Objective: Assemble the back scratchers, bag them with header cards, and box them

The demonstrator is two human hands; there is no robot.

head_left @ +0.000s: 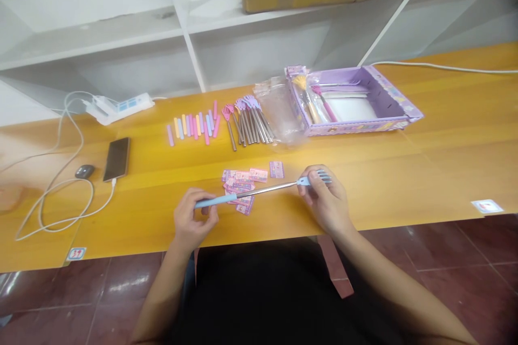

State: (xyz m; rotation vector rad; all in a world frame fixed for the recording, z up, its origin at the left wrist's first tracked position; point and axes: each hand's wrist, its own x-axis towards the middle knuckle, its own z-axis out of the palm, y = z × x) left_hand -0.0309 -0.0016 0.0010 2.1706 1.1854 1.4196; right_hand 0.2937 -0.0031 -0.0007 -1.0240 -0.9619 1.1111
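Observation:
A back scratcher (269, 189) with a metal rod, a light blue handle sleeve and a light blue claw head is held level between my two hands, above the table's front part. My left hand (193, 218) is closed round the end of the blue sleeve. The claw end sits in the grip of my right hand (327, 197), its prongs partly showing past the thumb. Beneath the rod lies a loose pile of small pink and purple printed cards (239, 186); one more card (277, 169) is just apart from it.
Several coloured handle sleeves (198, 125) and a bundle of claw-headed rods (253, 121) lie farther back. A purple display box (360, 128) with a few scratchers stands beside a clear plastic bag (281, 110). A phone (117, 159), mouse (84, 171), power strip (123, 107) and cables occupy the left.

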